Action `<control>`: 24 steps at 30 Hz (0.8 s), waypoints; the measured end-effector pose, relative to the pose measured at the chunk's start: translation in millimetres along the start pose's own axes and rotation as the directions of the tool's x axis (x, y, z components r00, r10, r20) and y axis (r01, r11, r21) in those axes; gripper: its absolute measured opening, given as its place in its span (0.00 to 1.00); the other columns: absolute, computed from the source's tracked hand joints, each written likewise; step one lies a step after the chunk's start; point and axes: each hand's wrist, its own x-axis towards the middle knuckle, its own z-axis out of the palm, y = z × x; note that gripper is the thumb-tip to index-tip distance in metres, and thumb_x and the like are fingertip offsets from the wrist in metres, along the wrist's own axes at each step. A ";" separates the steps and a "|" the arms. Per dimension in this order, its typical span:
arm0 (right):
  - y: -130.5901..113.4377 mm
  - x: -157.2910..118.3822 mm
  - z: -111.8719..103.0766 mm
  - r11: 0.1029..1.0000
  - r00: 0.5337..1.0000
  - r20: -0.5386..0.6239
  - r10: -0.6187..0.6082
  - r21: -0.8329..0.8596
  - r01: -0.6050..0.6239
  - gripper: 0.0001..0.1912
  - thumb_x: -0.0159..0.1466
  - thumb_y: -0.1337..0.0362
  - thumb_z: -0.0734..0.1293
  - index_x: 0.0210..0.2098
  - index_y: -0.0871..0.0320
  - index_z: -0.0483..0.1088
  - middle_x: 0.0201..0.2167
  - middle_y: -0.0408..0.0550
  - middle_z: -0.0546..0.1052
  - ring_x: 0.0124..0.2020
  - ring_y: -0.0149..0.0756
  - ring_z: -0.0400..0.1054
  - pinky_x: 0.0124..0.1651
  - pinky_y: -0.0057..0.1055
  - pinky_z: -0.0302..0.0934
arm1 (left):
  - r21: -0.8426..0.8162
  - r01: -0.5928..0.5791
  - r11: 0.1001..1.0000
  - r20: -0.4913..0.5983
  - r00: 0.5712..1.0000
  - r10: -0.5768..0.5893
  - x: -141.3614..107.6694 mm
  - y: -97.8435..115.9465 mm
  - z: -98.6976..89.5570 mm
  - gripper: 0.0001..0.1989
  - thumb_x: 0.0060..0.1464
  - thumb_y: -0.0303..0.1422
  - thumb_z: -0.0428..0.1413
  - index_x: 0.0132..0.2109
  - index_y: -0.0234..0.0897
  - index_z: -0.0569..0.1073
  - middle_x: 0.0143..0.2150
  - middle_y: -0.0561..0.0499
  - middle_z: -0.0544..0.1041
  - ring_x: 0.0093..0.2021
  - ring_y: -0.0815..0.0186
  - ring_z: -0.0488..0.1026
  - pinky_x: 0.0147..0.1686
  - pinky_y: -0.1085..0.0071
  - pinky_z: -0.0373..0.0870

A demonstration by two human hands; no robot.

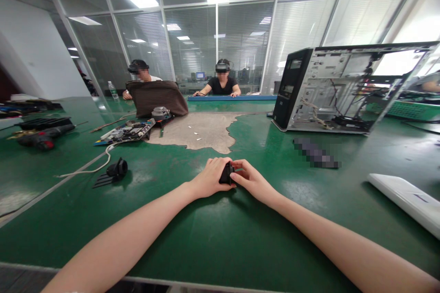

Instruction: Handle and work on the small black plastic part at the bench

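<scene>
Left hand (pixel 210 176) and right hand (pixel 255 184): both gripping one small black part (pixel 225 174); probably light, stiff; best held by outer edges.

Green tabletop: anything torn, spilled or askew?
Yes. A jagged pale patch interrupts the green surface near mid-table; the coating looks worn or torn away. The computer case also stands with one side open, insides exposed, possibly on purpose. No spill visible.
</scene>
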 end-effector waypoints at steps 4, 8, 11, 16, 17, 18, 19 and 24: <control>-2.9 -2.3 -0.2 0.997 0.998 0.059 -0.035 0.065 0.031 0.14 0.55 0.59 0.65 0.36 0.56 0.56 0.36 0.43 0.65 0.35 0.30 0.65 0.38 0.31 0.62 | 0.009 0.003 1.000 0.001 1.000 -0.003 -0.2 -0.8 0.1 0.27 0.45 0.39 0.57 0.50 0.37 0.55 0.45 0.46 0.66 0.44 0.59 0.63 0.43 0.63 0.57; -6.3 -3.8 1.6 0.996 0.999 0.034 -0.027 0.084 0.024 0.12 0.56 0.59 0.64 0.34 0.55 0.56 0.30 0.40 0.65 0.31 0.28 0.65 0.35 0.30 0.62 | 0.015 0.008 1.000 -0.001 1.000 -0.008 0.0 -1.5 1.5 0.27 0.45 0.40 0.56 0.50 0.37 0.55 0.45 0.46 0.66 0.44 0.58 0.63 0.43 0.62 0.57; -5.7 -2.5 2.4 0.998 1.000 -0.002 -0.030 0.059 0.030 0.11 0.56 0.58 0.64 0.33 0.56 0.57 0.30 0.40 0.64 0.30 0.28 0.64 0.34 0.29 0.62 | 0.013 0.008 1.000 -0.004 1.000 -0.008 -0.1 -1.5 2.2 0.27 0.45 0.41 0.56 0.50 0.37 0.55 0.45 0.46 0.66 0.44 0.58 0.63 0.43 0.62 0.56; -1.6 0.7 0.4 1.000 1.000 -0.027 -0.013 0.017 0.013 0.14 0.55 0.58 0.64 0.38 0.56 0.57 0.38 0.46 0.65 0.37 0.32 0.64 0.39 0.33 0.62 | -0.008 0.008 1.000 -0.001 1.000 -0.008 0.1 -0.9 1.3 0.28 0.45 0.41 0.56 0.50 0.38 0.55 0.46 0.46 0.66 0.45 0.57 0.63 0.44 0.62 0.56; -1.4 0.8 -0.1 1.000 1.000 -0.022 -0.006 0.016 0.006 0.15 0.55 0.58 0.64 0.39 0.56 0.57 0.38 0.46 0.65 0.38 0.33 0.64 0.40 0.34 0.62 | -0.012 0.008 1.000 -0.001 1.000 -0.008 0.2 -0.8 1.0 0.28 0.44 0.41 0.56 0.50 0.39 0.55 0.46 0.46 0.66 0.45 0.57 0.63 0.44 0.62 0.56; -1.6 0.6 -0.7 1.000 1.000 -0.008 -0.001 0.021 0.001 0.15 0.55 0.58 0.64 0.39 0.56 0.58 0.38 0.46 0.65 0.38 0.33 0.65 0.40 0.34 0.63 | -0.015 0.009 1.000 -0.001 1.000 -0.009 0.3 -0.7 0.7 0.28 0.44 0.40 0.56 0.50 0.39 0.55 0.46 0.46 0.66 0.45 0.57 0.63 0.44 0.62 0.56; -2.1 0.1 -1.2 1.000 1.000 0.011 -0.003 0.031 0.003 0.15 0.55 0.58 0.64 0.38 0.56 0.58 0.37 0.46 0.66 0.37 0.33 0.65 0.39 0.34 0.63 | -0.016 0.011 1.000 -0.001 1.000 -0.011 0.4 -0.6 0.5 0.27 0.44 0.40 0.56 0.50 0.39 0.56 0.45 0.46 0.66 0.45 0.58 0.63 0.44 0.62 0.56; -5.9 -3.0 -2.7 0.996 0.997 0.074 -0.026 0.089 0.020 0.14 0.54 0.60 0.66 0.35 0.55 0.57 0.34 0.42 0.66 0.36 0.31 0.66 0.39 0.31 0.62 | -0.005 0.016 1.000 -0.002 1.000 -0.016 0.1 -1.3 0.9 0.27 0.45 0.40 0.56 0.50 0.37 0.56 0.44 0.46 0.67 0.44 0.58 0.63 0.43 0.62 0.57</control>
